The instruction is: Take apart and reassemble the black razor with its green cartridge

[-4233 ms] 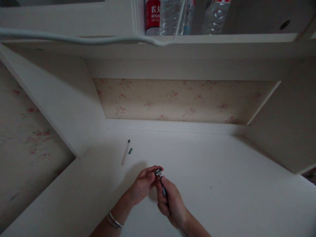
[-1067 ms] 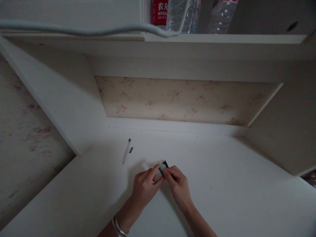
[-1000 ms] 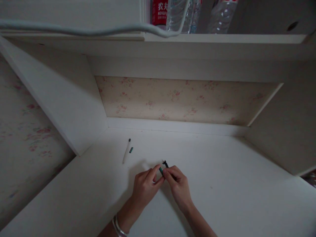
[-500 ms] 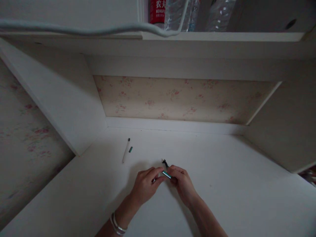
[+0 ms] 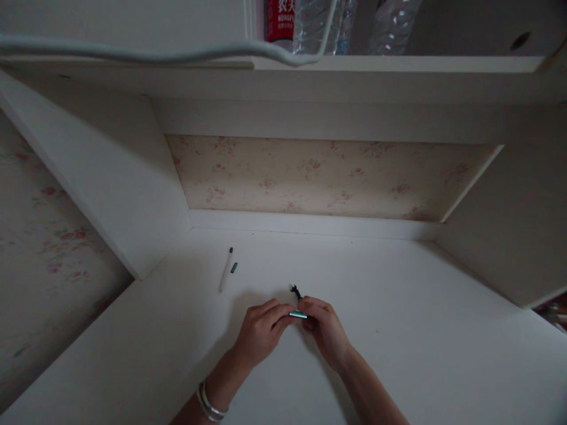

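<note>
My left hand [image 5: 261, 329] pinches the left end of a small, narrow strip with green and white bands [image 5: 298, 315]. The strip lies almost level between the two hands, and its right end meets the fingers of my right hand [image 5: 326, 332]. Those fingers are closed, and a slim black piece with a forked tip [image 5: 295, 290] sticks out above them; the rest of it is hidden in the hand. To the left on the white desk lie a thin white stick with a black tip [image 5: 225, 270] and a second small green strip [image 5: 234, 268], side by side but apart.
The white desktop [image 5: 390, 283] meets a back ledge and side panels [image 5: 97, 171]. Overhead, a shelf [image 5: 398, 64] holds clear plastic bottles [image 5: 312, 26] and one with a red label [image 5: 280, 20]. A pale cable [image 5: 177, 54] runs across the shelf front.
The banded strip has turned from a slant to nearly level. My left fingers have closed together and moved slightly right, towards my right hand, which stays nearly still.
</note>
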`<state>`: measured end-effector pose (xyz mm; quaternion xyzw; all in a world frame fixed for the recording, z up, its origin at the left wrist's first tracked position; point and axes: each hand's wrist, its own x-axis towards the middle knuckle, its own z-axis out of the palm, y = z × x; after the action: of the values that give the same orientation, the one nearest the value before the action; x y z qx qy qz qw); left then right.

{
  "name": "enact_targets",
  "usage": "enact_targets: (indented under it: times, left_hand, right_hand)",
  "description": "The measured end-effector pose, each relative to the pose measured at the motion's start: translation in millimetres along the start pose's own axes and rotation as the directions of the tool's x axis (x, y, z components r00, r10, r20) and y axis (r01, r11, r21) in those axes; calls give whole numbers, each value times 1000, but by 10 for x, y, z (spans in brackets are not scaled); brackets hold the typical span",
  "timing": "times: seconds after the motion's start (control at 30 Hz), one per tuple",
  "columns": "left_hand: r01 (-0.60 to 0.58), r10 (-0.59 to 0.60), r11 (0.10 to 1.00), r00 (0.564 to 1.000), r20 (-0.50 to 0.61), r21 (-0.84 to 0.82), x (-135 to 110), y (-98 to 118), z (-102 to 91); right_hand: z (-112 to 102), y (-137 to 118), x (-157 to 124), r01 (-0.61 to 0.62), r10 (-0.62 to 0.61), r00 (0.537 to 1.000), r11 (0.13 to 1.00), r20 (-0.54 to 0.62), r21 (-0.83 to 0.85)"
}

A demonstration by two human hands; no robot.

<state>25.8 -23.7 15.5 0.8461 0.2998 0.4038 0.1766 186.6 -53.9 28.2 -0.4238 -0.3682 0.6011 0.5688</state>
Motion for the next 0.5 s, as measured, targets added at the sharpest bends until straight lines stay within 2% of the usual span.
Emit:
enact_targets:
  times: [0.13,0.23,0.3,0.37,0.43,0.5]
  left_hand:
    - [-20,21,1000,996,-84,15,-2,-12,-16]
    - [-40,43,999,984,-174,20,-6,-11,-37]
    - [-52,55,998,974,-220,18,-10,-6,-53]
    - [-49,51,999,968,-244,16,-13,2,-67]
    - [-27,31,999,962,-270,18,-11,12,-79]
    - [-7,13,1000,953,-301,22,-4,23,-92]
  right_hand:
    - [-4,44,25,3,-4,999,1000,-51,-11]
    - [28,160,65,56,-68,995,983,-68,-173]
    - [95,267,105,140,-149,989,915,7,-378]
    - [198,374,158,237,-198,972,807,130,-540]
    - [325,467,229,319,-227,947,717,226,-620]
    - [462,540,322,366,-261,930,639,257,-676]
